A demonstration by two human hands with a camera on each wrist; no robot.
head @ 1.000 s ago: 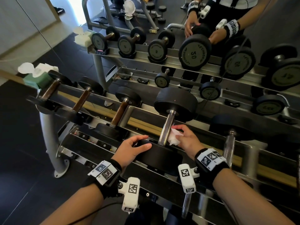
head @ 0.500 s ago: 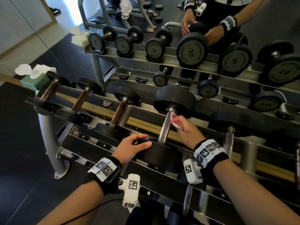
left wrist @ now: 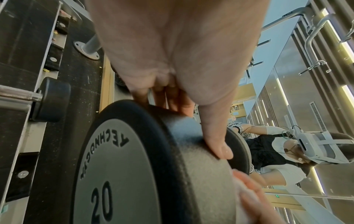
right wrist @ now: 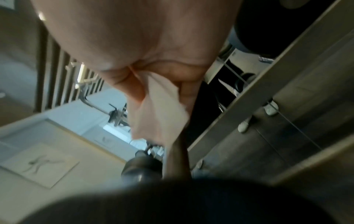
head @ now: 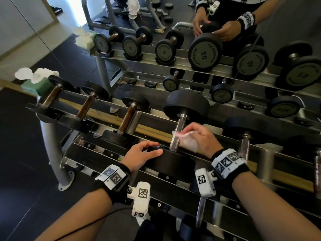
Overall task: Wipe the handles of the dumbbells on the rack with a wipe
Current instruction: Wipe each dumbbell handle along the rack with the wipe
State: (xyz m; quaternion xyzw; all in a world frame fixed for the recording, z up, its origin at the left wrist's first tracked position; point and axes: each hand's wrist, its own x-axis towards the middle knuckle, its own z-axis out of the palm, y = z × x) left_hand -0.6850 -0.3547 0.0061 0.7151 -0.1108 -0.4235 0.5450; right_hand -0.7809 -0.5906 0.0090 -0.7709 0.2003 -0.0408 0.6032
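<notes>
In the head view a black 20 dumbbell (head: 173,162) lies across the top rails of the rack (head: 97,148), its chrome handle (head: 179,126) pointing away from me. My right hand (head: 191,134) pinches a white wipe (head: 188,142) against the right side of that handle, about midway along. My left hand (head: 151,148) rests on the rim of the near weight head. In the left wrist view the left hand (left wrist: 191,121) lies with fingers over the head's edge and the thumb flat on its side. The right wrist view shows the wipe (right wrist: 159,109), blurred, pinched in the right hand (right wrist: 162,91).
Three smaller dumbbells with brown handles (head: 126,119) lie to the left on the same tier, and one with a chrome handle (head: 244,145) lies to the right. A green box of wipes (head: 36,84) sits at the rack's far left end. A mirror behind doubles the rack.
The right hand slid the wipe up the chrome handle toward the far head, then back down to about the middle. The left hand stayed on the near weight head.
</notes>
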